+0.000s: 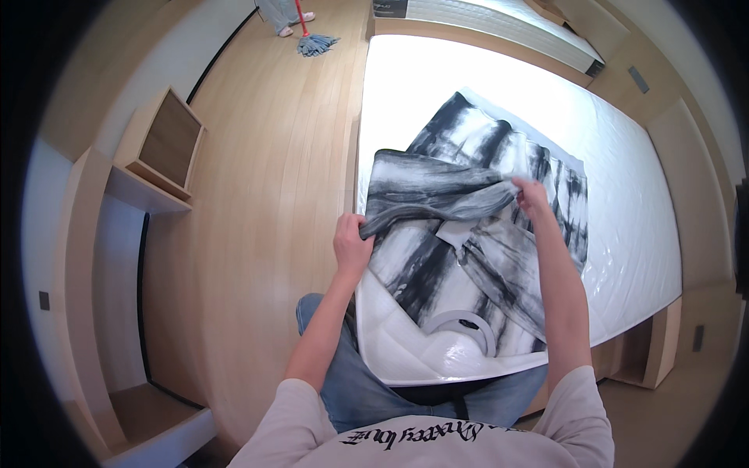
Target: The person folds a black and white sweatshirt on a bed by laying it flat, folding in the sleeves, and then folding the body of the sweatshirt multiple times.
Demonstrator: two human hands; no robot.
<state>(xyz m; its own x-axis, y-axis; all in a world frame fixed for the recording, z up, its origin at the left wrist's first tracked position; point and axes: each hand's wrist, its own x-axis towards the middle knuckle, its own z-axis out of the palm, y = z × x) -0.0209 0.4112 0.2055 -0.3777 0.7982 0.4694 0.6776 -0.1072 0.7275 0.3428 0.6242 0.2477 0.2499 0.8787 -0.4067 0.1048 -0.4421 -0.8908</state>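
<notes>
A black, white and grey streaked long-sleeved top (433,263) lies spread on a plastic-wrapped mattress (626,234). Its pale grey collar (488,327) is nearest my body, and the hem band points away. One sleeve (433,181) is folded across the body of the top. At the mattress's left edge, my left hand (353,240) pinches the folded edge of that sleeve. My right hand (531,196) grips the sleeve's other end, over the middle of the top. The other sleeve (506,263) is folded inward, partly beneath my right forearm, its pale cuff (453,234) near the centre.
Wooden floor (251,234) runs along the left, beside a wall-mounted wooden cabinet (167,143). Farther off, a person's legs (278,14) stand beside a blue-grey mop (316,44). Another mattress (497,29) lies beyond a wooden board. An open wooden compartment (638,351) sits at the right.
</notes>
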